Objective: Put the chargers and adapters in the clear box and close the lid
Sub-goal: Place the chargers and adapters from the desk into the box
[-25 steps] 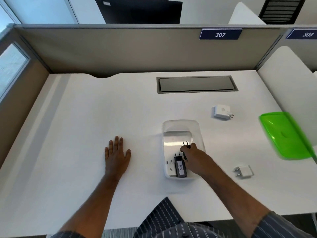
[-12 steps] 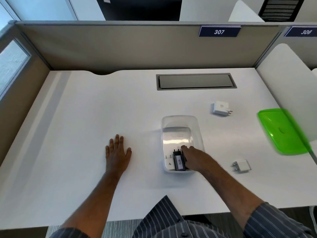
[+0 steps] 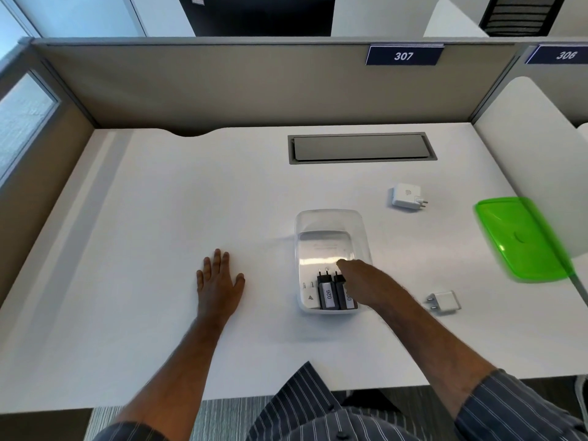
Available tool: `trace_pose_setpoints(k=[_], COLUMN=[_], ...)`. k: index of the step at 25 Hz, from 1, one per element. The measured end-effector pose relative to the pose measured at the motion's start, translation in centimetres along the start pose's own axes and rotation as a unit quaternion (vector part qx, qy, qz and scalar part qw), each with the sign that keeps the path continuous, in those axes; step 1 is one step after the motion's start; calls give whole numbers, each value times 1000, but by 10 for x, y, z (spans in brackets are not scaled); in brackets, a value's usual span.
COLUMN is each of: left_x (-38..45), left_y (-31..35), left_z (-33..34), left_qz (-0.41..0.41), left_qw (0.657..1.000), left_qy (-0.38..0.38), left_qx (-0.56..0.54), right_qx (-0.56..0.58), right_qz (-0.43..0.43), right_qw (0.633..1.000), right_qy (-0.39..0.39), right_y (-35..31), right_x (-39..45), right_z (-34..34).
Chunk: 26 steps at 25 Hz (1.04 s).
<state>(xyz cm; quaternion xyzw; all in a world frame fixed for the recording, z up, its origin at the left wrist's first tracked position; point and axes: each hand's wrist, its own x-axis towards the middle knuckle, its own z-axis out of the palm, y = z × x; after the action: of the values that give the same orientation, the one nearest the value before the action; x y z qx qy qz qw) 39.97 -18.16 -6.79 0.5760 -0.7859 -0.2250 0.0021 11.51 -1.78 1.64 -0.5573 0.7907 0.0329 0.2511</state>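
R hand (image 3: 366, 281) released 2nd black charger (image 3: 345, 296) — lifting.

The right hand (image 3: 366, 283) hides part of the second black charger (image 3: 344, 292) and its label.

Clear box (image 3: 332, 224) glossy plastic, lid (image 3: 521, 240) prob. same; desk (image 3: 191, 202) matt.

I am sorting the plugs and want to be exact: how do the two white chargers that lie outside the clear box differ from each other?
The far white charger is the larger one, and it shows a faint logo; the near white charger looks plain. The far charger's pins point right, toward the green lid; the near charger's pins point left, toward the clear box. Both are white, lie on the desk, and no hand touches them.
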Motion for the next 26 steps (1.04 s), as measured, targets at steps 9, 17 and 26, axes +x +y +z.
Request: trace_pose_setpoints(k=[9,17,26], left_x=[-41,-67,-86], left_y=[26,57,75], left_z=[21,41,57], left_qz=[-33,-52,-72], left_qw=[999,999,997], left_qy=[-2,-1,4], left_qx=[-6,6,5], right_qx=[201,198,123], right_qz=[-81,55,70], right_qw=[932,972,990], right_qy=[290,112,2], right_y=[41,152,213], right_x=[-38,-72,-107], right_z=[-33,2,28])
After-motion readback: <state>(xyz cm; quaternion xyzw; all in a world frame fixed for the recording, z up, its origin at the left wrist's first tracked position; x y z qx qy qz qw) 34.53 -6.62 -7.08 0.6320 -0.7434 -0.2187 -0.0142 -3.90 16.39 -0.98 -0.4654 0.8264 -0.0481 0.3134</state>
